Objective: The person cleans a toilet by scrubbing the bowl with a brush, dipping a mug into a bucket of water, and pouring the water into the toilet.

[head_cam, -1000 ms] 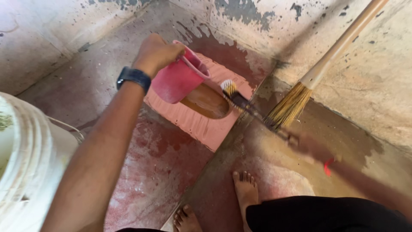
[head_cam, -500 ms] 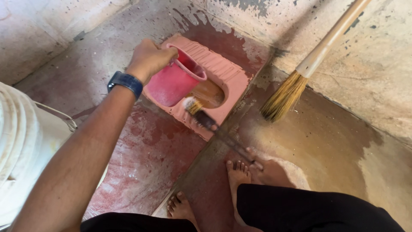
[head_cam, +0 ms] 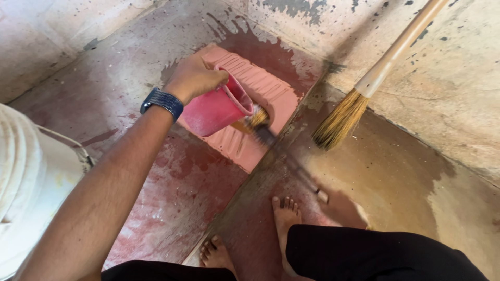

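My left hand (head_cam: 194,78), with a dark watch (head_cam: 162,101) on the wrist, grips a pink plastic mug (head_cam: 219,109) and tilts it over a pink squat toilet pan (head_cam: 268,86) set in the floor. A long dark-handled brush (head_cam: 284,153) has its yellowish bristles at the mug's mouth, over the pan. My right hand (head_cam: 341,205) is a motion-blurred smear at the near end of the brush handle, just above my dark-trousered leg.
A straw broom (head_cam: 341,119) with a pale handle leans against the stained wall at the right. A large white bucket (head_cam: 31,177) stands at the left. My bare feet (head_cam: 285,213) are on the wet floor, near the pan's corner.
The brush head swept from the pan's right rim toward its near edge, then back up to the mug's mouth. The mug stayed tilted over the pan.
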